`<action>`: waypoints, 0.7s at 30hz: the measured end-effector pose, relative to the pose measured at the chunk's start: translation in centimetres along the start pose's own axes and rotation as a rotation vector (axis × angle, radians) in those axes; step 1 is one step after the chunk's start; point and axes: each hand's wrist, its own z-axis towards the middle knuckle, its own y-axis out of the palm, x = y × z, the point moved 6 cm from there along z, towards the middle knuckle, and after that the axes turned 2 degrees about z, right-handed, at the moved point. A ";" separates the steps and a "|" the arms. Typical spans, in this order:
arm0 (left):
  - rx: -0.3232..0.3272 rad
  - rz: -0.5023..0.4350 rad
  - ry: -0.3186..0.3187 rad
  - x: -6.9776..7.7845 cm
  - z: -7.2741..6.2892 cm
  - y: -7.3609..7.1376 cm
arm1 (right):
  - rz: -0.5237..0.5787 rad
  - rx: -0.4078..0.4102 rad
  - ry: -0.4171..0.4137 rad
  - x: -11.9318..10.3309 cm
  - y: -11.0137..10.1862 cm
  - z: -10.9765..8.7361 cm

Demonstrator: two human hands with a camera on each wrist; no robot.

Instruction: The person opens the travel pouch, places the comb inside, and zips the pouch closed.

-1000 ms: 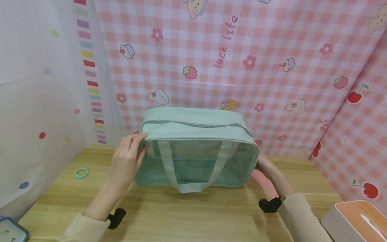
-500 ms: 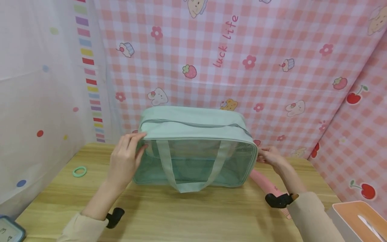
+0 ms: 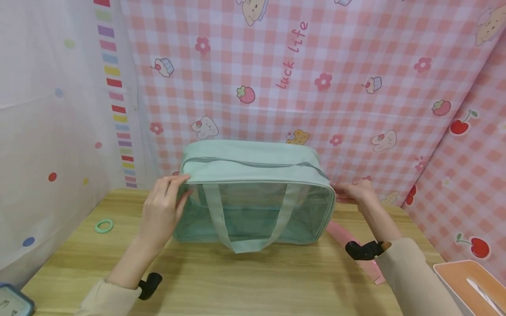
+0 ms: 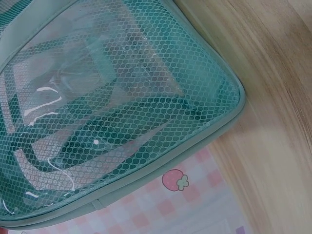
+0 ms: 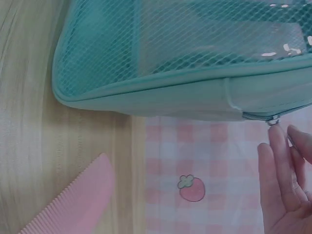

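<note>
A mint-green zip bag (image 3: 253, 219) with a see-through mesh front and a hanging strap handle (image 3: 249, 245) stands upright on the table. My left hand (image 3: 162, 206) grips its upper left corner, thumb on the front; the left wrist view shows the mesh side but not that hand. At the bag's right end, my right hand (image 3: 356, 192) pinches the zipper pull (image 5: 274, 121), which sits near the end of the zipper on the side. Along the top, the zipper line (image 3: 253, 164) runs across the bag. Pale items show dimly through the mesh.
A pink comb (image 3: 369, 267) lies right of the bag, under my right wrist. The green ring (image 3: 104, 226) is at the left. An orange-topped box (image 3: 470, 281) stands front right, and a blue-edged clock-like thing (image 3: 13, 300) front left. Patterned cloth (image 3: 253, 66) hangs close behind.
My right hand has come out from behind the bag's right side and risen along it, uncovering more of the comb. My left hand and the bag have hardly moved.
</note>
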 end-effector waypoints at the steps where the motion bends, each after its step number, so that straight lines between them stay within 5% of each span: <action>1: -0.002 0.002 -0.002 0.0 0.0 0.0 | 0.004 0.007 0.002 -0.2 -0.1 -0.1; 14: 0.018 0.000 0.007 0.1 0.0 0.0 | 0.118 0.021 0.015 -1.6 -0.2 -0.9; 21: 0.023 -0.002 -0.002 0.1 -0.1 -0.1 | 0.167 0.040 -0.056 -3.0 0.0 -1.8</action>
